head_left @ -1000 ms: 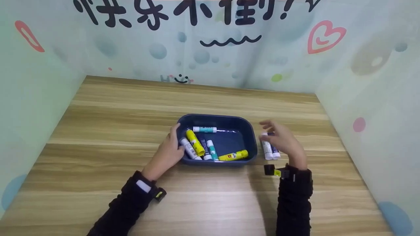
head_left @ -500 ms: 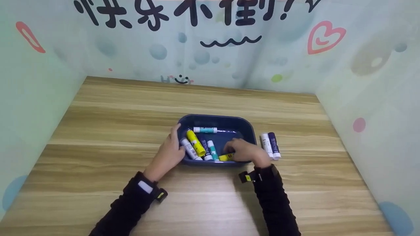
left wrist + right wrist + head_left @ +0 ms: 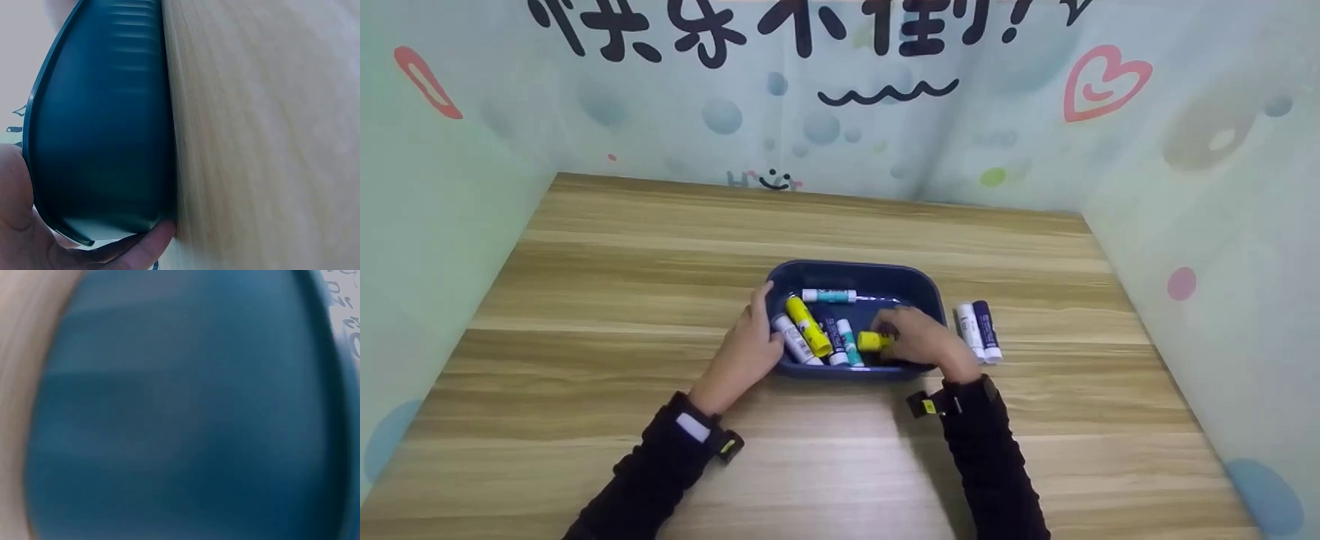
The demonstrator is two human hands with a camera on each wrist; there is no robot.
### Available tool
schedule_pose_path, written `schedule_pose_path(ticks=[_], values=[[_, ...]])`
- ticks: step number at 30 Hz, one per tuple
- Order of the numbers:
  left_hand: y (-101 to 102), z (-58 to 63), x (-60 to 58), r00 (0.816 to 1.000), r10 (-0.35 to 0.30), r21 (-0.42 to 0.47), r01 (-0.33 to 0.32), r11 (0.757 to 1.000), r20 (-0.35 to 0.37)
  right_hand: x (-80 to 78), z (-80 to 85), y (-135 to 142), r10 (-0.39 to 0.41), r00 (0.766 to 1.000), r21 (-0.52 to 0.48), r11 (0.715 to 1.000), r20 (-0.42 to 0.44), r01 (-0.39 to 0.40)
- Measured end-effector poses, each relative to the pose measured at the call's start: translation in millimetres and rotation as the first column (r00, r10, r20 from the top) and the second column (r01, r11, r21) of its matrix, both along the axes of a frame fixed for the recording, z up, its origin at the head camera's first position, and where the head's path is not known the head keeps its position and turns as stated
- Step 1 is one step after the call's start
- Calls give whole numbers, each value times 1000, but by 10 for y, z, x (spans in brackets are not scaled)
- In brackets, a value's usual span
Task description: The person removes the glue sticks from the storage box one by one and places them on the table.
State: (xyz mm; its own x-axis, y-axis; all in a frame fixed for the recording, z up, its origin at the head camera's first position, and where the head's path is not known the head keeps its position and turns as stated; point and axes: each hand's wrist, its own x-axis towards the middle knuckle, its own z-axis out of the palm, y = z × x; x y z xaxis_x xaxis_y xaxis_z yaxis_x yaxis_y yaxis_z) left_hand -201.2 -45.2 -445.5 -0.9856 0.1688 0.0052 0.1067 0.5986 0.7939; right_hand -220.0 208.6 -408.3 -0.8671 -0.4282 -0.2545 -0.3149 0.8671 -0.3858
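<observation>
A dark blue bin (image 3: pixel 885 281) sits on the table. My left hand (image 3: pixel 741 349) holds its left end; in the left wrist view, fingers (image 3: pixel 149 247) wrap round the end wall. Inside the bin, my right hand (image 3: pixel 919 337) pinches a yellow glue stick (image 3: pixel 872 341), whose right part the hand hides. Towards the bin's left lie another yellow glue stick (image 3: pixel 808 326), a white one (image 3: pixel 796 341), a purple one (image 3: pixel 835 341) and a teal-and-white one (image 3: pixel 850 343). One more teal-and-white glue stick (image 3: pixel 829 295) lies along the back wall. The right wrist view shows mostly the bin's outer wall (image 3: pixel 185 410), blurred.
Just right of the bin, a white glue stick (image 3: pixel 970 330) and a purple glue stick (image 3: pixel 988 330) lie side by side on the wooden table (image 3: pixel 660 247). Printed panels (image 3: pixel 840 150) enclose the table at the back and both sides.
My right hand has moved left from above the two outside glue sticks into the bin and taken hold of the yellow glue stick, which has shifted and turned slightly. My left hand stays put.
</observation>
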Motion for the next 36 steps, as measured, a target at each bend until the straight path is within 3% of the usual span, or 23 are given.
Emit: schedule_pose_path(ticks=[9, 17, 22, 28, 36], values=[[0, 8, 4, 1000, -9, -1, 9, 1000, -8, 83, 233, 145, -46, 994, -145, 989, -96, 31], [16, 14, 0, 1000, -18, -7, 18, 1000, -17, 167, 437, 393, -195, 978, -211, 962, -77, 175], [24, 21, -8, 1000, -9, -22, 9, 1000, 7, 195, 516, 650, -282, 959, -260, 928, -21, 267], [16, 18, -9, 1000, -8, -37, 9, 999, 11, 240, 544, 992, -404, 914, -301, 867, 42, 397], [-5, 14, 2, 1000, -11, -44, 12, 999, 13, 218, 418, 1374, -564, 808, -251, 768, 172, 590]])
